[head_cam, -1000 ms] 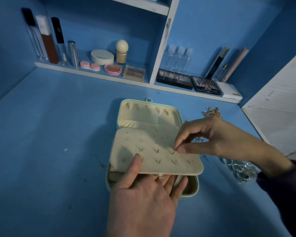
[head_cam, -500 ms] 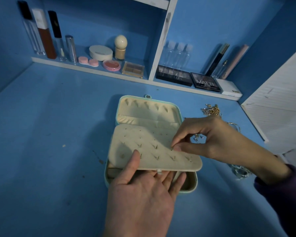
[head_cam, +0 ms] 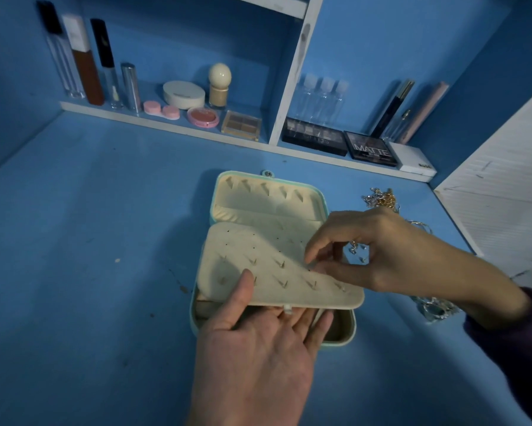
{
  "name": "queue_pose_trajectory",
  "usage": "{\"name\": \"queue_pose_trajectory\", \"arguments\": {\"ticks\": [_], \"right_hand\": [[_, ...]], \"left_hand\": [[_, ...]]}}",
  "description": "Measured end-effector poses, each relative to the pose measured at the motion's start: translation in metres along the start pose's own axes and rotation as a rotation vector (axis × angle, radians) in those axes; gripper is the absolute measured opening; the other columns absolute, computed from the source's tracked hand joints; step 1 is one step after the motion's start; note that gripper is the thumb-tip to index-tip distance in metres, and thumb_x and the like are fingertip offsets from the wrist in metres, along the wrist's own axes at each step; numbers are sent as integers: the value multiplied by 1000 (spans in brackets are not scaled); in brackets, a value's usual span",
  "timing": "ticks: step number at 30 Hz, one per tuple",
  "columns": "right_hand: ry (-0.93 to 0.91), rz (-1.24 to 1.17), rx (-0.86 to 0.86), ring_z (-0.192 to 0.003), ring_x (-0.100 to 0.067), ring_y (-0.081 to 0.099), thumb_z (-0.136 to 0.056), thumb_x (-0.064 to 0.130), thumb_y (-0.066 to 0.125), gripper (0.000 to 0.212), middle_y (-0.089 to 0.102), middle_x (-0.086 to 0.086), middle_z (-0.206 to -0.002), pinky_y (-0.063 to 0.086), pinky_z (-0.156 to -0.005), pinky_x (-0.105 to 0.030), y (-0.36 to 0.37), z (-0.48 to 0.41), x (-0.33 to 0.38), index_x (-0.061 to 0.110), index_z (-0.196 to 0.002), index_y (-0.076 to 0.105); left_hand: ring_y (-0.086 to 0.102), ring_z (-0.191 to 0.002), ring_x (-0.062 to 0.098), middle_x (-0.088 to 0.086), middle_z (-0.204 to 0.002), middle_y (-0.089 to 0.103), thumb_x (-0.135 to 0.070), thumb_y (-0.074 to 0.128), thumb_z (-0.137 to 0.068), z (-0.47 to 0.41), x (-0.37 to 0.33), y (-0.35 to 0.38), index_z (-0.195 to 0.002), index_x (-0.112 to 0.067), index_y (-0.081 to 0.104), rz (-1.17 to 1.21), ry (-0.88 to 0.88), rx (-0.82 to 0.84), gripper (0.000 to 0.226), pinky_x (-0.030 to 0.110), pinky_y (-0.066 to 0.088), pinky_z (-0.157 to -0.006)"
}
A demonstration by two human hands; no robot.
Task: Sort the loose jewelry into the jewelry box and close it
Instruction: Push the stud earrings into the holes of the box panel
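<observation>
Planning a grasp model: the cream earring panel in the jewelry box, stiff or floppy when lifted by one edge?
Probably fairly stiff: the earring panel looks flat though the left hand holds only its near edge. Likely light: a thumb on top and fingers beneath carry it. Its surface looks soft and matte, so slipping seems unlikely.

A blue surface fills the view. A low white shelf runs along its far edge from 10 to 2 o'clock. At 10 o'clock four tall tubes stand upright, one of them brown. Toward 11 lie a pink lens case, a white round compact, a pink blush and a small tan palette. At 1 o'clock stand three clear bottles behind a black palette and one marked MATTE. A white slatted panel sits at 3 o'clock.
</observation>
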State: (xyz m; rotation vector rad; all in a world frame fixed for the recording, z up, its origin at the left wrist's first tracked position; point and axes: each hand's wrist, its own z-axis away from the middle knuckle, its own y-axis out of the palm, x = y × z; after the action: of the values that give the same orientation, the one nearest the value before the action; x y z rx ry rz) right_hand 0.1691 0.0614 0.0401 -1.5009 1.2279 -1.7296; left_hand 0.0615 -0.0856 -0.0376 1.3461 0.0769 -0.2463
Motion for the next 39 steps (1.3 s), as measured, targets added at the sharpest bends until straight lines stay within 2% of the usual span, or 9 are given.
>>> {"name": "queue_pose_trajectory", "arguments": {"ticks": [4, 7, 9, 24, 27, 30, 32, 35, 39], "right_hand": [[-5, 63, 46, -74, -5, 60, -80, 17, 66, 10, 66, 10, -81, 49, -68, -17, -1, -4, 2, 16, -88, 71], [-25, 110, 59, -74, -5, 58, -79, 15, 64, 9, 64, 9, -79, 49, -67, -21, 0, -5, 4, 15, -86, 70], [-44, 148, 57, -74, -7, 56, -79, 15, 63, 8, 63, 7, -78, 47, -68, -24, 1, -5, 5, 14, -84, 70], [-86, 348, 101, -70, -5, 43, -81, 21, 58, 8, 56, 8, -71, 41, -60, -21, 3, -7, 11, 17, -77, 64], [10, 112, 71, -74, -7, 57, -82, 20, 64, 9, 65, 7, -77, 47, -67, -17, 1, -5, 4, 16, -85, 72], [192, -222, 27, -77, -20, 65, -86, 11, 67, 14, 70, -2, -84, 53, -74, -32, -3, 0, -6, 19, -96, 72], [249, -387, -32, -77, -28, 64, -88, 3, 63, 19, 70, -10, -82, 53, -73, -34, -5, 3, -10, 16, -100, 70], [272, -567, -132, -75, -20, 65, -87, 1, 59, 17, 69, -14, -78, 52, -73, -24, -4, 8, -10, 6, -101, 68], [333, -784, -346, -77, -21, 65, -85, 8, 52, 21, 69, -14, -79, 51, -75, -26, 0, 12, -14, 6, -97, 70]], "left_hand": [[62, -111, 28, 18, -125, 63, -36, 90, -47, 2, -2, 7, -110, -1, 69, 3, -2, -49, 75, 46, 45, -91], [64, -108, 31, 20, -117, 66, -46, 62, -74, 2, 0, 11, -108, 1, 70, 52, 0, -160, 58, 44, 49, -92], [60, -112, 32, 23, -114, 67, -45, 49, -76, 2, 0, 12, -107, 4, 67, 138, -12, -192, 60, 45, 41, -96], [51, -121, 30, 23, -119, 64, -44, 50, -75, 5, -2, 19, -116, 4, 62, 150, -25, -237, 64, 44, 30, -105], [57, -119, 30, 19, -117, 66, -46, 46, -80, 7, -2, 21, -114, 0, 68, 148, -5, -179, 61, 43, 33, -105], [58, -117, 29, 17, -115, 68, -47, 45, -82, 7, -2, 24, -109, -3, 71, 153, -3, -166, 58, 45, 34, -103], [57, -116, 29, 18, -113, 68, -47, 49, -79, 7, -3, 27, -112, -2, 69, 146, -4, -182, 60, 45, 35, -103], [56, -116, 29, 19, -110, 69, -47, 59, -67, 6, -6, 33, -110, 3, 67, 129, 1, -209, 66, 45, 37, -102], [53, -121, 29, 19, -117, 66, -33, 79, -57, 0, -16, 39, -121, 6, 59, 72, 15, -115, 78, 46, 40, -100]]}}
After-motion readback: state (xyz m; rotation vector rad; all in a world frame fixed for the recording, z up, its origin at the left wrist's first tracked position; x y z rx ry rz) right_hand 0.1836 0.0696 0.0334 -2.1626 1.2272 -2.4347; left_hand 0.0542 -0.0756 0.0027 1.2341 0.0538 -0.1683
